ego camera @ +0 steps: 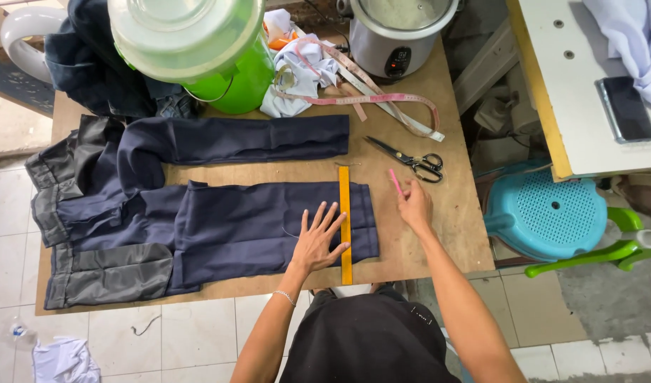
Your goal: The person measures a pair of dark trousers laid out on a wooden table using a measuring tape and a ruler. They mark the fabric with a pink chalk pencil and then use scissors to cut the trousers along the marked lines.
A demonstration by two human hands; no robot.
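head view: my left hand (317, 241) lies flat, fingers spread, pinning the yellow ruler (345, 223) across the navy trouser leg (261, 227) near its hem; my right hand (414, 203) pinches pink chalk (395, 181); best to keep that ruler firmly pressed.

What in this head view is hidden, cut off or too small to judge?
- Ruler markings: too small.
- Trousers under the left hand: covered by the palm.
- Pink chalk: lower end hidden by right hand fingers.
- Green bucket and rice cooker: cut off by the top edge.
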